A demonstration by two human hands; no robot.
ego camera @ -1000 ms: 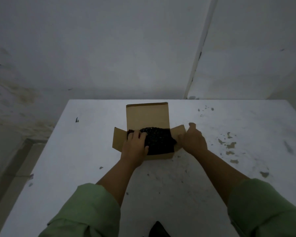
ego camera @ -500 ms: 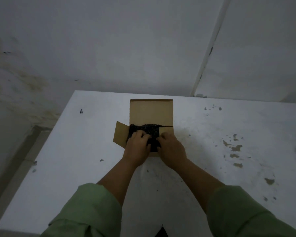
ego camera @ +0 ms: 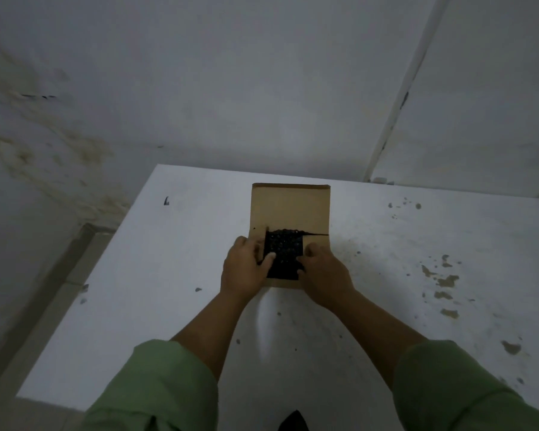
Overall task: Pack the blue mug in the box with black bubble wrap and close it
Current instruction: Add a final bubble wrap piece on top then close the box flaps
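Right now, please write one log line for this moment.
stage: tucking | left hand: on black bubble wrap | right hand: on wrap | box: lid open | blue mug: hidden
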